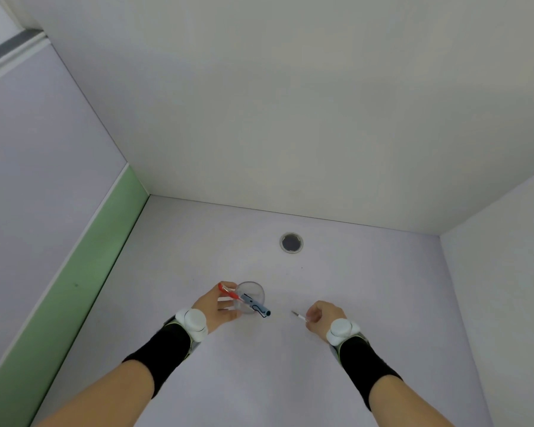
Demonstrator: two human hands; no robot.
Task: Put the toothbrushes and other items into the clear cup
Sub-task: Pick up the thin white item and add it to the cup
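Left hand (218, 306) grips clear cup (249, 298) on pale lilac tabletop (352, 272).

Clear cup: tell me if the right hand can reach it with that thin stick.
Probably yes. Bare tabletop lies between the right hand and the clear cup; the left hand steadies its far side.

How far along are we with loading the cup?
Done: a blue-grey item already leans in the clear cup. In hand: the left hand holds a red toothbrush at the cup's rim, its end over or just inside the cup; the right hand grips a thin white item, not yet at the cup. Nothing else loose shows on the table.
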